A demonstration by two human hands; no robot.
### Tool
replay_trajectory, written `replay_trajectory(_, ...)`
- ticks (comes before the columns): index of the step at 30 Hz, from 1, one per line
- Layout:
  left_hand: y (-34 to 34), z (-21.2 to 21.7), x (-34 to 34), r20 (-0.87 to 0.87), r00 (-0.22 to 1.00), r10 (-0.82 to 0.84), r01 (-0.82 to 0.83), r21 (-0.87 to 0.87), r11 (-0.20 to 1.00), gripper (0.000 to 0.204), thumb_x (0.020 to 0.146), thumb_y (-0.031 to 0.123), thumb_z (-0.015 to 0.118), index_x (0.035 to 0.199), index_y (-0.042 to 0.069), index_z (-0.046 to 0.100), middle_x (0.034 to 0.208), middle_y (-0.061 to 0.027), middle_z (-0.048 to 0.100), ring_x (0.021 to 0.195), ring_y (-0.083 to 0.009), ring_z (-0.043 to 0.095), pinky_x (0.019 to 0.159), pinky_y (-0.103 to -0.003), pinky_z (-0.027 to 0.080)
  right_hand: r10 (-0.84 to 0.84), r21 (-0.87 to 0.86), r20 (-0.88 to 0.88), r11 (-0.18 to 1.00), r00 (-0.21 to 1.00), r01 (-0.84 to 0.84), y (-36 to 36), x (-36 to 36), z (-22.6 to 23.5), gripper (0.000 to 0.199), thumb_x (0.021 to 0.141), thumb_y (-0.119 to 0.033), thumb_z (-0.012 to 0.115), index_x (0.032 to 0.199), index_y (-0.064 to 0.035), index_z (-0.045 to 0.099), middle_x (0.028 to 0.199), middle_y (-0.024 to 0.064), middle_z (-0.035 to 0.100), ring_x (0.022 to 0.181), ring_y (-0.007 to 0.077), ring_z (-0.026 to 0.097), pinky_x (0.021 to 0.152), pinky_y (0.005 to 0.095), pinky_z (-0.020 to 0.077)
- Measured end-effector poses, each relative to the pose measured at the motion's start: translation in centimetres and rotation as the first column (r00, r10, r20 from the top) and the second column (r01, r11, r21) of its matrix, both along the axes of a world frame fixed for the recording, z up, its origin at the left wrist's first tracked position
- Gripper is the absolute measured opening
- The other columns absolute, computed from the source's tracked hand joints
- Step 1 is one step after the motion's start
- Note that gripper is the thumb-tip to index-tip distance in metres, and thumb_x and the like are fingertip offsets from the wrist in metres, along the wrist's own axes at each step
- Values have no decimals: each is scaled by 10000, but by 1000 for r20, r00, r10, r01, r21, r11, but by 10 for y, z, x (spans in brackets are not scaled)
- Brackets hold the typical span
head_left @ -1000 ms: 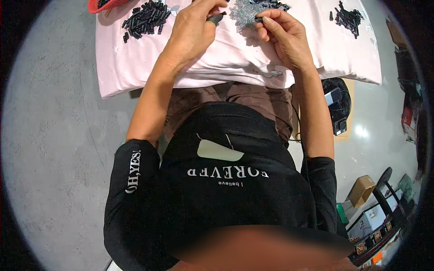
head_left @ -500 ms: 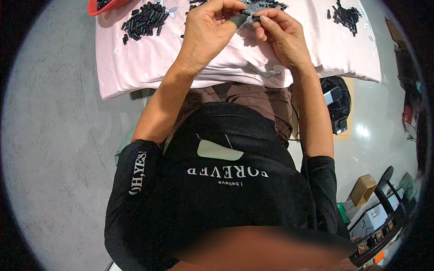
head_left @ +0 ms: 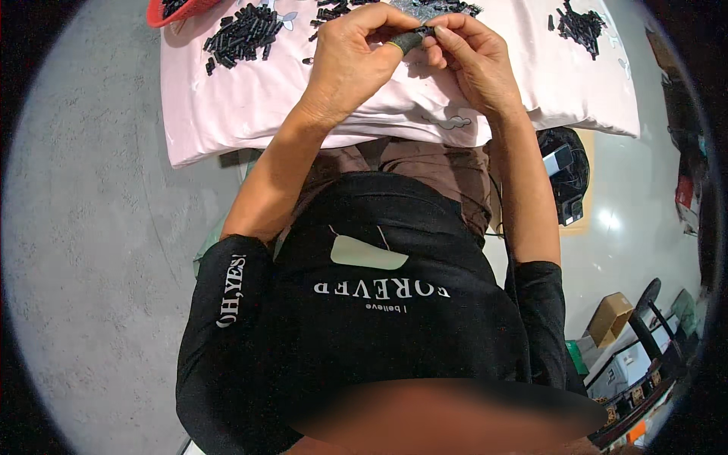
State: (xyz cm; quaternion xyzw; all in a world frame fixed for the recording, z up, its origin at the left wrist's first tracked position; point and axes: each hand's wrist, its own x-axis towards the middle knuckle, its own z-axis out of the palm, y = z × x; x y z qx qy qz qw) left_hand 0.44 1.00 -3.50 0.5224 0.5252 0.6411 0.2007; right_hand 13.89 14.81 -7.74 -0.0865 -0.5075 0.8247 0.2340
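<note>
Over the far part of a table covered with pink cloth (head_left: 394, 98), my two hands meet at a small black piece (head_left: 426, 31). My left hand (head_left: 356, 61) pinches it from the left; a dark cover with a yellow edge (head_left: 407, 42) sits on its thumb. From the right, my right hand (head_left: 481, 64) closes thumb and fingers on the same piece, which they partly hide. Just beyond the fingertips lies a heap of tiny silvery parts (head_left: 415, 9), with small black parts (head_left: 461, 10) beside it.
Black cylindrical pieces form a pile (head_left: 244, 34) at the left, and another pile (head_left: 581, 32) lies at the right. A red basket (head_left: 178, 14) stands at the far left corner. On the floor at right are a black bag (head_left: 569, 171) and a cardboard box (head_left: 609, 320).
My left hand has shifted slightly toward me and turned, its covered thumb now lower and pointing at the right fingertips. My right hand stays almost in place. More of the silvery heap shows.
</note>
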Motion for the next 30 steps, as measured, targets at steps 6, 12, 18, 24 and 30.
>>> replay_trajectory(6,-3,3,-1,-1,1000,-13,13,-23,1000,112,896,-89,638,992,-51,682,902,-59,689,822,-105,640,728,-231,520,-8,44,4,999,1000,8,0,-1,-3,169,1005,-73,586,1126,34,636,901,77,678,749,97,608,689,212,498)
replay_trajectory(12,-8,19,9,193,978,79,-14,-318,948,123,883,-84,643,993,-47,682,885,-55,684,811,-102,629,722,-231,513,-9,42,-10,999,1000,9,1,1,-4,173,1007,-63,579,1134,40,633,876,72,664,752,98,605,699,210,497)
replay_trajectory(18,-10,11,13,-66,977,205,-215,-288,933,185,846,-51,629,992,3,729,829,-33,719,740,-49,626,645,-200,496,-27,67,19,997,999,25,-1,2,0,180,1006,-59,579,1145,41,634,873,72,660,761,101,608,705,210,499)
replay_trajectory(24,-11,6,16,-141,961,237,-266,-246,932,198,827,-43,641,994,7,733,808,-35,722,717,-51,623,636,-217,499,-25,60,-7,998,1000,25,1,2,-2,176,1007,-65,579,1132,42,640,854,61,654,756,99,605,700,211,497)
replay_trajectory(30,-11,3,17,-268,929,256,-293,-109,950,194,812,-55,636,976,1,724,808,-59,707,716,-97,648,635,-241,509,8,146,31,989,1000,-12,-1,1,-1,168,1006,-67,581,1125,31,649,844,41,639,737,86,581,684,207,477)
